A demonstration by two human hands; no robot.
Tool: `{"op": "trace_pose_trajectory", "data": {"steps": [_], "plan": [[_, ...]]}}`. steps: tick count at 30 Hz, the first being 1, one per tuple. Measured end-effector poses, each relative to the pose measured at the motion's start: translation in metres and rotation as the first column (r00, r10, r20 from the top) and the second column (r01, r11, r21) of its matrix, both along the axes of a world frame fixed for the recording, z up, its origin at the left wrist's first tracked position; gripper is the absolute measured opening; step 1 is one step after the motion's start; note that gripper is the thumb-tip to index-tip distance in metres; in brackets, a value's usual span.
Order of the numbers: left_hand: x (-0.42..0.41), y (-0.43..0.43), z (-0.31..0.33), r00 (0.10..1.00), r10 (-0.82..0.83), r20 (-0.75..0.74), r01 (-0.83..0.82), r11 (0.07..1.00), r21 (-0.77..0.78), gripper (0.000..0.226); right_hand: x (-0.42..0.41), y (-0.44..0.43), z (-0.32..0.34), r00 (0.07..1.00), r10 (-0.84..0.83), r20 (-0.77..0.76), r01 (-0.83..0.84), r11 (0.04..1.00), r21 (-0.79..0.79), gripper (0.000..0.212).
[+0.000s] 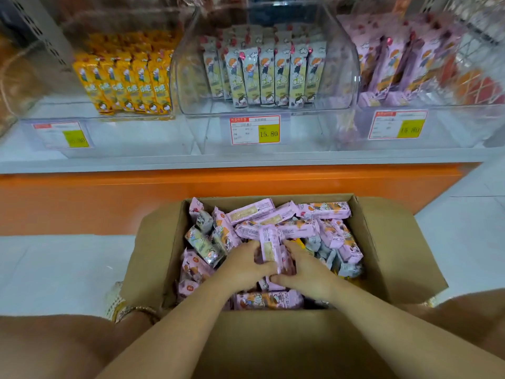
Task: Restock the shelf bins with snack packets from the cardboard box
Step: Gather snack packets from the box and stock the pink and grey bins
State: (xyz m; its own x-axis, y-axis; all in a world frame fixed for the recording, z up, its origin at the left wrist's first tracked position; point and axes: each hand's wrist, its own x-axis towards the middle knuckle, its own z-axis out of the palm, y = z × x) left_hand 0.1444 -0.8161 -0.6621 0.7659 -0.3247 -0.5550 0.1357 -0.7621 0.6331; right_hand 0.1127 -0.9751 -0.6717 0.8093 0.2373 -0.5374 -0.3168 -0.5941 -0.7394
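An open cardboard box [382,242] stands on the floor in front of me, heaped with pink and grey snack packets [322,212]. Both my hands are inside it. My left hand [246,262] and my right hand [303,265] grip a small bundle of pink packets [269,246] between them, standing upright in the middle of the box. On the shelf above are three clear bins: yellow packets in the left bin [123,83], grey packets in the middle bin [267,75], pink packets in the right bin [396,61].
Price tags [255,129] hang on the bin fronts. An orange shelf base [109,195] runs below the white shelf edge. White floor tiles lie left and right of the box. My knees [54,346] flank the box's near side.
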Motion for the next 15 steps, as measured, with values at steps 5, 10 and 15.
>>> {"op": "trace_pose_trajectory", "data": {"steps": [5,10,15], "plan": [[0.004,-0.008,0.009,0.972,0.224,-0.075,-0.231,0.967,-0.111,0.062,0.004,0.0,0.005,0.995,-0.085,0.048,0.082,0.994,0.067,0.091],[0.009,-0.005,0.009,0.955,0.272,-0.114,-0.291,0.933,-0.21,0.021,0.014,-0.018,0.007,0.978,-0.155,0.141,0.144,0.986,0.089,0.028],[0.007,-0.002,0.016,0.947,0.268,-0.178,-0.308,0.916,-0.258,0.058,0.016,-0.022,0.005,0.987,-0.115,0.112,0.099,0.985,0.142,0.023]]}}
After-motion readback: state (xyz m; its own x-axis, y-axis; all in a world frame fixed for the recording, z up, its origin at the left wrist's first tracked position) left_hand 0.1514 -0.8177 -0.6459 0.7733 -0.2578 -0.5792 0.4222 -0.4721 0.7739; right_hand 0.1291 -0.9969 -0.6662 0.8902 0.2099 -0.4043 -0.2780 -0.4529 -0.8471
